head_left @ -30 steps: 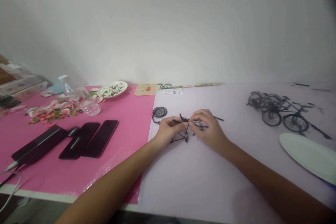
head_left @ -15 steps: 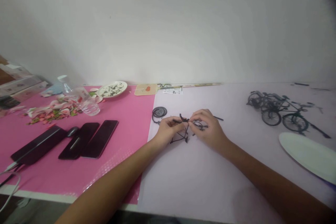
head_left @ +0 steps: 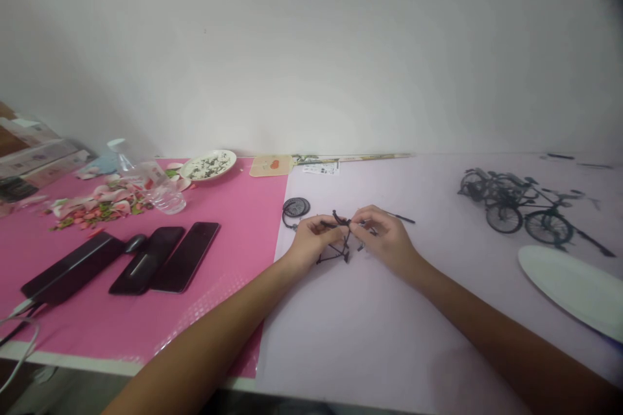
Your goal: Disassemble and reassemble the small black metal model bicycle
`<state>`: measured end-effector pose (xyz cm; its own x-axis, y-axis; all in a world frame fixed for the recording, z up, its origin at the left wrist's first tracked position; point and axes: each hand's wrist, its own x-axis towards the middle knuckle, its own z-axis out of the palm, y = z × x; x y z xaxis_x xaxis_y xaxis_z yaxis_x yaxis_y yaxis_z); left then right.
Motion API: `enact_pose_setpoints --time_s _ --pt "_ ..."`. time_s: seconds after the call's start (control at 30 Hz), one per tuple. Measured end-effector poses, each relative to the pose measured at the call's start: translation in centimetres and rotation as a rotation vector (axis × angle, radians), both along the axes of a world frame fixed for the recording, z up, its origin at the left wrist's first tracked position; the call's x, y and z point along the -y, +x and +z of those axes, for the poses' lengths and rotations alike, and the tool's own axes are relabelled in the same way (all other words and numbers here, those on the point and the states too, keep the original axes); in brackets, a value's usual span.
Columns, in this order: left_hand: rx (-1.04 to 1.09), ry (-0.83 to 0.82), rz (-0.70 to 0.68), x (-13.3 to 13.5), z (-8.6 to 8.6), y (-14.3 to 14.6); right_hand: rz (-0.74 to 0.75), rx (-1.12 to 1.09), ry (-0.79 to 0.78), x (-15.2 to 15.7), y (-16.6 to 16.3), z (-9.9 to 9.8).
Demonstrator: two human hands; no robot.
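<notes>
A small black model bicycle frame [head_left: 335, 251] stands on the pale lilac table cover [head_left: 370, 324] at the centre. My left hand [head_left: 311, 243] is closed on its left side, fingers pinched at the top bar. My right hand [head_left: 387, 240] is closed too, pinching a small black part at the frame's top right, the part mostly hidden by my fingers. Two loose black wheels [head_left: 295, 207] lie just behind my left hand. A thin black rod [head_left: 403, 218] lies behind my right hand.
Finished black model bicycles [head_left: 525, 207] stand at the right, with a white plate [head_left: 569, 288] in front of them. On the pink mat [head_left: 146, 324] at the left lie three dark phones [head_left: 146, 262], a plastic bottle [head_left: 150, 185], scattered peels [head_left: 97, 204] and a dish [head_left: 209, 165].
My right hand has lowered and closed in slightly over the frame's right end. My left hand and the frame have barely moved.
</notes>
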<state>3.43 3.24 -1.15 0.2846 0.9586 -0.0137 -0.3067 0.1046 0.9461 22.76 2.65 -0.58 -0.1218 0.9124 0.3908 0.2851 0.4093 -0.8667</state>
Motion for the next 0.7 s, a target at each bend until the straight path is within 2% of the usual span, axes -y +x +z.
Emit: enact_pose_setpoints --time_s 0.2,0.7 --pt "0.002 0.003 0.001 0.01 0.05 0.04 0.005 -0.052 -0.051 -0.04 -0.09 -0.05" --pt "-0.005 0.018 0.011 -0.1 -0.16 0.01 0.023 -0.074 -0.055 -0.34 0.04 -0.64"
